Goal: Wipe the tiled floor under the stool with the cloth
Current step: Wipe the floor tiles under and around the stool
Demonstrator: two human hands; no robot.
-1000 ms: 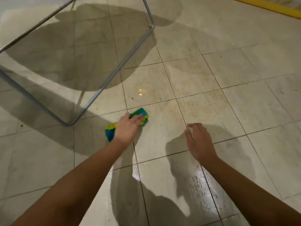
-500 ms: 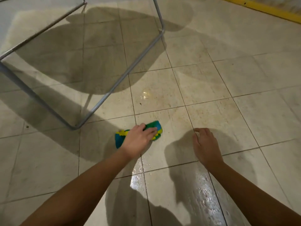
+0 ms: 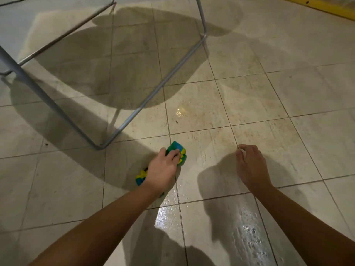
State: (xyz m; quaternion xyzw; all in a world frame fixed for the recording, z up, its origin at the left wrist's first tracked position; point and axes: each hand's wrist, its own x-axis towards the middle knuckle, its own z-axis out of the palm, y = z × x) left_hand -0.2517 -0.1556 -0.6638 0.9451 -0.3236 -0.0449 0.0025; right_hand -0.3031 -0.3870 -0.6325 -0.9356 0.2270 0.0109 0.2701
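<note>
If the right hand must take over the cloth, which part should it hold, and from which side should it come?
Probably the bunched end of the cloth that sticks out beyond the left hand. It is uncovered and faces the right hand, so come from the right, from above, and pinch it.

A cloth (image 3: 177, 153) patterned in green, blue and yellow is seen on beige tiles (image 3: 288, 93) lined with dark grout, beside a grey stool frame (image 3: 153, 93) and a yellow strip (image 3: 326, 5).
</note>
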